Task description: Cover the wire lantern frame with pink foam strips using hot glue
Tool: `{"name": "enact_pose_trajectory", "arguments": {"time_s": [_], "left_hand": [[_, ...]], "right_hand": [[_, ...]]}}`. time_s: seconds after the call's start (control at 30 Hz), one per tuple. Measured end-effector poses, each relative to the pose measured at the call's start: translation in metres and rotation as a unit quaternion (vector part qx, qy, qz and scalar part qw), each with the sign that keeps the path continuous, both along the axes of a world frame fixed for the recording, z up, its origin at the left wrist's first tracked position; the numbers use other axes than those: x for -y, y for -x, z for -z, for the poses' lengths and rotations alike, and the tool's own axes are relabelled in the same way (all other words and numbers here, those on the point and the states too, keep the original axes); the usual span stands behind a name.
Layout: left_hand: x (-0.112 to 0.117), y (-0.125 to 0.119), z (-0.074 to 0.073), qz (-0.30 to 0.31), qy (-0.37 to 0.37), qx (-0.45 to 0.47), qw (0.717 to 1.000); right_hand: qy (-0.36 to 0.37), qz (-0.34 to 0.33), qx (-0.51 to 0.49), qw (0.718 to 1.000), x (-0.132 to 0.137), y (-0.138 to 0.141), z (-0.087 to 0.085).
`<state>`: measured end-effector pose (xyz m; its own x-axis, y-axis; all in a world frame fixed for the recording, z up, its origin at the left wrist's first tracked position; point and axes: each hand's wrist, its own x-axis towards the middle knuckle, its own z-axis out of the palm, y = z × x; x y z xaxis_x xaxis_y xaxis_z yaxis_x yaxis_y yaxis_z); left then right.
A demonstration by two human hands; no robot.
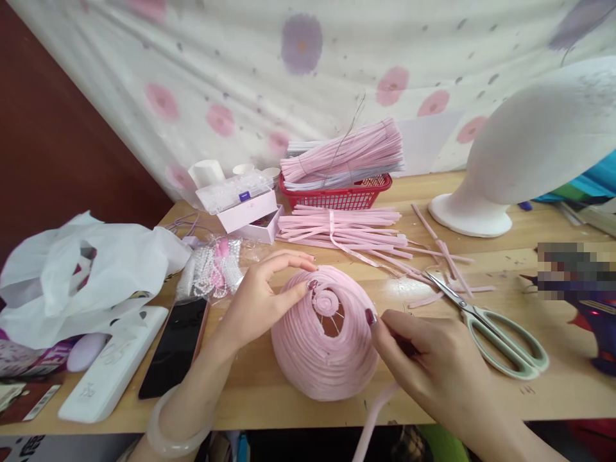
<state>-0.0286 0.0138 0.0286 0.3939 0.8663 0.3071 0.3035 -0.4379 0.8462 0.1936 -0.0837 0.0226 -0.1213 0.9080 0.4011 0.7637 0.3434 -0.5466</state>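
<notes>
A pink dome (317, 346), seemingly light and crushable: left hand (255, 301) fingers clasp its top, right hand (428, 366) fingers pinch a strip (375, 410) at its right side.

Bare table (558, 398) in front of scissors (486, 324); pink dome (308, 359), phone (176, 346), bag (91, 269) leftward.

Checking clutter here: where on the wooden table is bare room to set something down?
Bare wood lies between the white foam head form and the green-handled scissors, plus a narrow strip at the front edge below the scissors. Crowded: the left side with white plastic bag and black phone, and the pink strips before the red basket.
</notes>
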Motion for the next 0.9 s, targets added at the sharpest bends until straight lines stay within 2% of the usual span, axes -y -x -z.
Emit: {"name": "enact_pose_trajectory", "arguments": {"time_s": [0.1,0.3,0.6,0.77,0.9], "left_hand": [[-0.001,0.001,-0.003,0.03,0.049,-0.004,0.998],[0.002,0.001,-0.012,0.002,0.074,-0.042,0.996],[0.002,-0.001,-0.014,-0.002,0.053,-0.054,0.997],[0.002,-0.004,-0.017,-0.008,0.04,-0.078,0.996],[0.001,-0.005,-0.02,-0.002,0.026,-0.095,0.995]], "right_hand": [[-0.006,0.033,0.025,0.999,0.002,0.005,0.001],[-0.002,0.048,0.056,0.997,0.005,0.013,0.002],[-0.009,0.051,0.081,0.995,0.008,0.016,-0.001],[0.031,0.027,0.069,0.997,0.011,0.012,-0.008],[0.078,0.019,0.017,0.997,0.01,0.008,-0.012]]}}
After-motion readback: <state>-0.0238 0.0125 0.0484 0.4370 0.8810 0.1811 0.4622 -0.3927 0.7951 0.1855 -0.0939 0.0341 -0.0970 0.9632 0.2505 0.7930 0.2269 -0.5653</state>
